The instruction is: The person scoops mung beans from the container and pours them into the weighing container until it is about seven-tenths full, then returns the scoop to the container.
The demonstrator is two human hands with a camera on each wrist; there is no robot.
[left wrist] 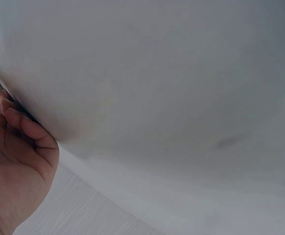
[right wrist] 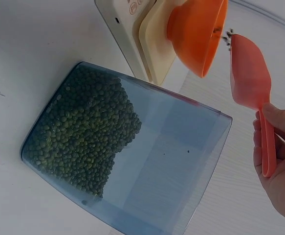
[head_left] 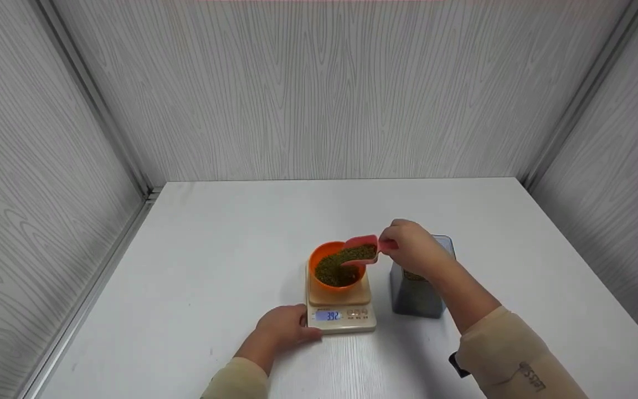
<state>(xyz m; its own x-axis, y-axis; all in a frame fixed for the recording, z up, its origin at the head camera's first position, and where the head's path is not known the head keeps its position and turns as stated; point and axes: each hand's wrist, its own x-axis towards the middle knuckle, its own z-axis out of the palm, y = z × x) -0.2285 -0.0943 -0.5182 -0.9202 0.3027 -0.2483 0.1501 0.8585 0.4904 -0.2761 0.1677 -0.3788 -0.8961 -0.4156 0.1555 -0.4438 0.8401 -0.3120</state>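
My right hand [head_left: 414,247] grips a red scoop [right wrist: 250,71] by its handle. The scoop tips over an orange bowl [right wrist: 193,34], and in the right wrist view a few green beans are dropping from its lip. More beans [head_left: 329,270] fill part of the bowl, which stands on a kitchen scale [head_left: 346,328]. The lit display [head_left: 328,316] seems to read 392. At the scale's front left corner, my left hand [head_left: 281,327] holds the edge, thumb along the front and fingers curled against the side. Its fingertips are partly hidden in the left wrist view.
Just right of the scale stands a clear, bluish plastic container [right wrist: 166,142], open at the top, with green mung beans [right wrist: 83,132] inside. My right forearm passes over part of it. Grey wood-grain panels [head_left: 319,94] enclose the white table [head_left: 214,238] at the back and sides.
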